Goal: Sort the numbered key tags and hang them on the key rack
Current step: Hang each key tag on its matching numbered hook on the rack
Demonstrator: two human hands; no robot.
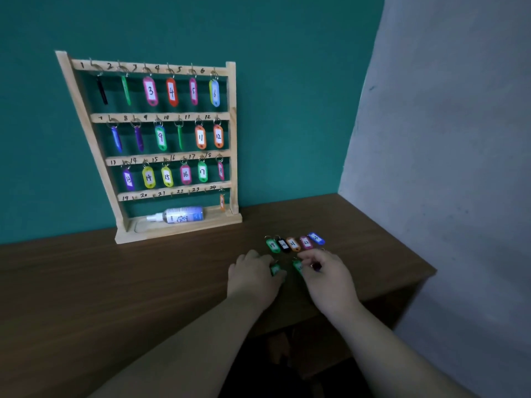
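Observation:
A wooden key rack (pixel 86 116) leans against the teal wall with coloured tags hanging on its three upper rows and one orange tag (pixel 222 201) at hook 24. On the table lie tags in a row: green 19 (pixel 272 245), black 20 (pixel 284 244), orange 21 (pixel 293 243), pink 22 (pixel 306 242), blue 23 (pixel 316 238). My left hand (pixel 253 275) pinches a green tag (pixel 275 269) just in front of that row. My right hand (pixel 330 278) has its fingers curled at another green tag (pixel 298 266), with a dark tag (pixel 316 266) partly hidden under it.
A small spray bottle (pixel 178 215) lies in the rack's base tray. The brown table (pixel 115 282) ends at a corner on the right near the grey wall (pixel 445 139). Hooks 19 to 23 on the bottom row carry nothing.

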